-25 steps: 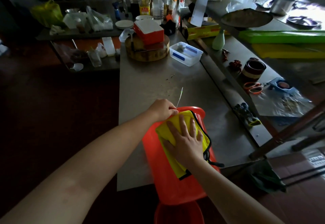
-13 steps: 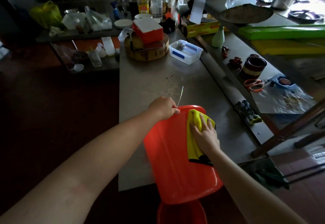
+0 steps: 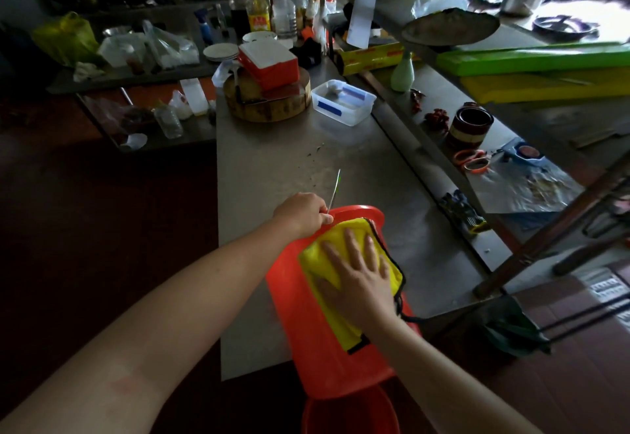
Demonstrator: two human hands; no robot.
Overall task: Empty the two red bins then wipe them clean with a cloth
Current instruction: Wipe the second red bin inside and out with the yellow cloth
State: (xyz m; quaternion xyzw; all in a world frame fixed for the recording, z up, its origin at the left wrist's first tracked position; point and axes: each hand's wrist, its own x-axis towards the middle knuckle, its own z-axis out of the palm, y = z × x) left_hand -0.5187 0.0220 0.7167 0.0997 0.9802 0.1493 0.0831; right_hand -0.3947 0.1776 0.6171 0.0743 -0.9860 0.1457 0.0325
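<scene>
Fingers point(image 3: 351, 246) of right hand point(image 3: 358, 283) press flat on yellow cloth point(image 3: 315, 256) against red bin point(image 3: 306, 331); left hand point(image 3: 301, 212) grips its rim.

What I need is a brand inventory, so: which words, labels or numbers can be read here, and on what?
No text is legible.
On the yellow bottle: red print on its label, too blurred to read.
On the long yellow box: red print along its side, too blurred to read.
On the red bin and the yellow cloth: no text shows.
</scene>
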